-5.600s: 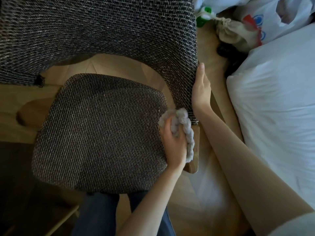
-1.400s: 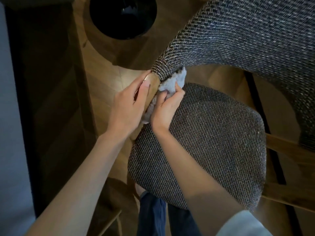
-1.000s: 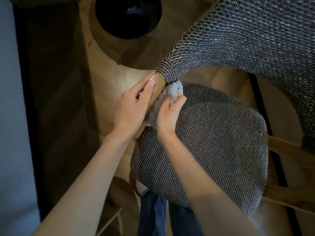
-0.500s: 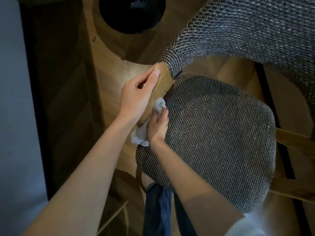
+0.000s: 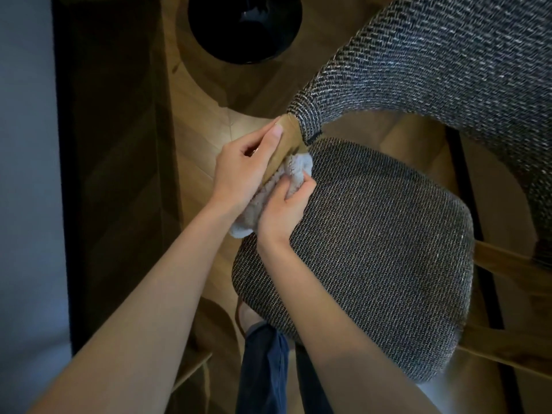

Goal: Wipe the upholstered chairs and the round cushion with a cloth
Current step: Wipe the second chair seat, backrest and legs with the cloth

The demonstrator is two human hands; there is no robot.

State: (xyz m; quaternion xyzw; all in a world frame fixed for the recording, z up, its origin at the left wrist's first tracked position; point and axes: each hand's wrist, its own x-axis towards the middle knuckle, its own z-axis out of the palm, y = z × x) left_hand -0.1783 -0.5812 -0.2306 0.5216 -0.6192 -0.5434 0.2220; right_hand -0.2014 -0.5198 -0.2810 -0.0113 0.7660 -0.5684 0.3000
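Two hands work at the seat's 9 o'clock edge. Your right hand is clamped on the cloth, wedged between seat and wooden post, and your left hand grips that post. You're wiping the seat's side; next, work up toward the backrest at 1 o'clock. No round cushion in view, and the black object at 12 is unclear.

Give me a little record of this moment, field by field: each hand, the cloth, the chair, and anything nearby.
Left hand: grips the wooden frame piece at the backrest's end
Right hand: holds the cloth, pressing it where the frame piece meets the seat's edge
Cloth: pale, fluffy, bunched up
Seat: dark woven upholstery
Backrest: same weave, curved
Nearby: black round container on the wooden floor
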